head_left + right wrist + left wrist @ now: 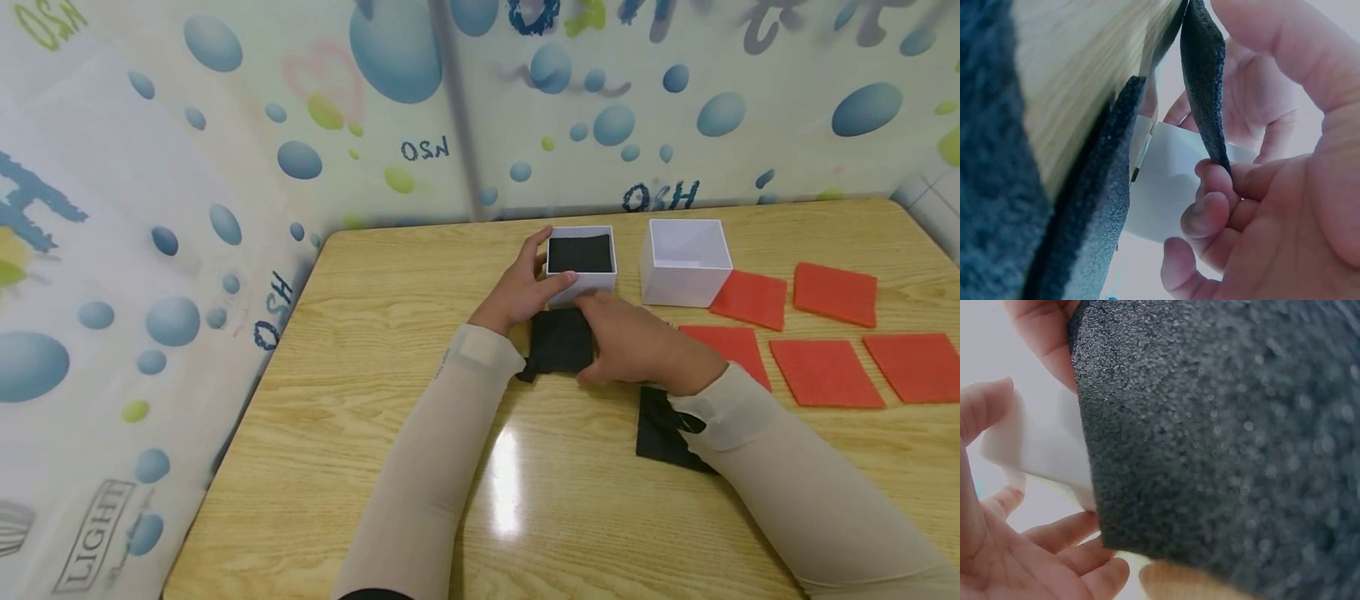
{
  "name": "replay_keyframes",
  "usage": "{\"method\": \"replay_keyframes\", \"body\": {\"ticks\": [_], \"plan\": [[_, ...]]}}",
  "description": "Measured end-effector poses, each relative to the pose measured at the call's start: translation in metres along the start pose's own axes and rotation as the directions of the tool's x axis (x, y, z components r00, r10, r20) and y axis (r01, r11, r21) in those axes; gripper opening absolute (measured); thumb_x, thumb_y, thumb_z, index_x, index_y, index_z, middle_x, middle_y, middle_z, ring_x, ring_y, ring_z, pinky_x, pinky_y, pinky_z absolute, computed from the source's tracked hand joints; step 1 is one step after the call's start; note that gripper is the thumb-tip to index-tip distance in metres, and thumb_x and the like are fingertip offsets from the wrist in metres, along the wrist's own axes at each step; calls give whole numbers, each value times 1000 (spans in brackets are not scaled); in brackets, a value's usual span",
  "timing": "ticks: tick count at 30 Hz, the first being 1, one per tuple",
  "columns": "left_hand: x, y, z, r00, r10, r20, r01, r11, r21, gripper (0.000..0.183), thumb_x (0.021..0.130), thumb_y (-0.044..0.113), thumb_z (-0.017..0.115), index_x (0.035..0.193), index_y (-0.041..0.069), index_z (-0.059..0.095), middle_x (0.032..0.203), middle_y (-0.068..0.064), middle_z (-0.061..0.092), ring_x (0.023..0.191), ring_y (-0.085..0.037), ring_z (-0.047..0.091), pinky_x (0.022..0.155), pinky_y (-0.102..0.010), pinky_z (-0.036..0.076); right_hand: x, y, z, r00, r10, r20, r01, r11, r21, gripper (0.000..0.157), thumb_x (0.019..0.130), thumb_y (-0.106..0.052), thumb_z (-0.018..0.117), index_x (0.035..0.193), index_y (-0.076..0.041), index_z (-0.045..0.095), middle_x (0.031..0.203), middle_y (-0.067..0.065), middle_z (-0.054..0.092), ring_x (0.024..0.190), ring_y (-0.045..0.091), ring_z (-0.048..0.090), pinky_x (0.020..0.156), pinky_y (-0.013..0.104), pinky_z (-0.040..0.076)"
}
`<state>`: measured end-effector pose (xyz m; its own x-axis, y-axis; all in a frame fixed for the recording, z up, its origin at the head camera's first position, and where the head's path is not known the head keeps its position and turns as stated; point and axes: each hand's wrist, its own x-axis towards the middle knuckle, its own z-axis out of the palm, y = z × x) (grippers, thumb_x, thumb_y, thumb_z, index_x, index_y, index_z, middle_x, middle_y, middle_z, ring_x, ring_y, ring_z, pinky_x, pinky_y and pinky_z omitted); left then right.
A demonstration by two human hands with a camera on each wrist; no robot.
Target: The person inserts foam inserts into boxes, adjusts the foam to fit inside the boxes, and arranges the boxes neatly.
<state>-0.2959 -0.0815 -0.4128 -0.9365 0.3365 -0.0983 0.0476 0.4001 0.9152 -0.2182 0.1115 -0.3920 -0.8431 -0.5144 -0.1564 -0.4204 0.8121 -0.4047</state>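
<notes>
My left hand [517, 292] holds a small white box [581, 288] by its left side, thumb at the front rim. A black foam square [581, 254] lies inside that box. Just in front of the box, my right hand [637, 342] pinches another black foam square [558, 343] by its right edge. Close up, this foam [1210, 444] fills most of the left wrist view and hides part of the box. In the right wrist view the held foam [1205, 81] is seen almost edge-on between thumb and fingers.
A second white box [684, 285] stands right of the first. Several red squares, such as one red square [827, 375], lie spread on the right of the wooden table [360, 350]. Another black square [660, 433] lies partly under my right wrist. A patterned curtain [525, 117] hangs behind.
</notes>
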Motion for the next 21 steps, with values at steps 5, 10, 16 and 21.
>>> {"method": "replay_keyframes", "body": {"ticks": [5,10,16,21], "plan": [[0,0,0,1000,-10,6,10,1000,-8,86,100,41,72,167,45,18,170,-12,34,153,-31,40,115,-54,46,-1,-3,-1,1000,8,25,-7,1000,-19,115,72,-36,98,158,6,35,149,24,49,129,35,55,114,55,47],[-1,0,0,1000,-2,13,2,1000,-17,86,100,40,72,167,43,17,169,-13,35,150,-32,44,111,-54,50,-2,-5,-1,1000,9,26,-9,999,-35,116,72,-35,98,159,5,33,146,23,49,126,34,56,114,53,48],[0,1,0,1000,-8,7,8,1000,-13,86,100,42,72,167,44,18,170,-12,35,152,-30,42,113,-54,48,-1,-4,0,1000,-13,14,14,999,-45,108,76,-30,95,158,6,34,146,24,48,126,34,58,113,53,49],[-1,1,0,1000,-4,-3,4,1000,-4,87,99,42,73,167,43,18,169,-11,37,154,-30,40,119,-53,42,-1,-4,0,1000,-12,20,13,999,-39,107,78,-29,93,159,5,32,151,24,47,127,35,58,112,54,49]]}}
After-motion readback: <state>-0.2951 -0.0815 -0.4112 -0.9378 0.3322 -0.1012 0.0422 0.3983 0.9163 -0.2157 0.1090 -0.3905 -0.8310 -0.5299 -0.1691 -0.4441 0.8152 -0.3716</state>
